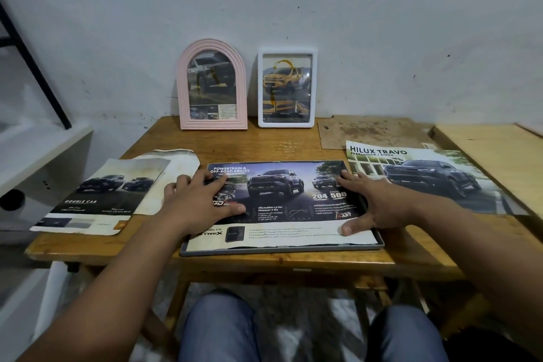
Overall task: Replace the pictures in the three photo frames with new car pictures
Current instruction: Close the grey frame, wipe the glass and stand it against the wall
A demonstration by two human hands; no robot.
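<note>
A grey flat photo frame [282, 249] lies face up at the table's front middle, with a dark car picture [279, 188] laid in it. My left hand [197, 200] presses on the picture's left part with spread fingers. My right hand [379, 203] presses flat on its right part, thumb near the white bottom strip. Against the wall stand a pink arched frame [213, 123] holding a car picture and a white rectangular frame [286, 123] holding a yellow car picture.
A "Double Cab" car sheet [97, 197] lies at the left over a pale paper [176, 159]. A "Hilux Travo" brochure [426, 176] lies at the right, with a brown backing board [373, 132] behind it. A white shelf [38, 153] stands at the left of the wooden table [264, 141].
</note>
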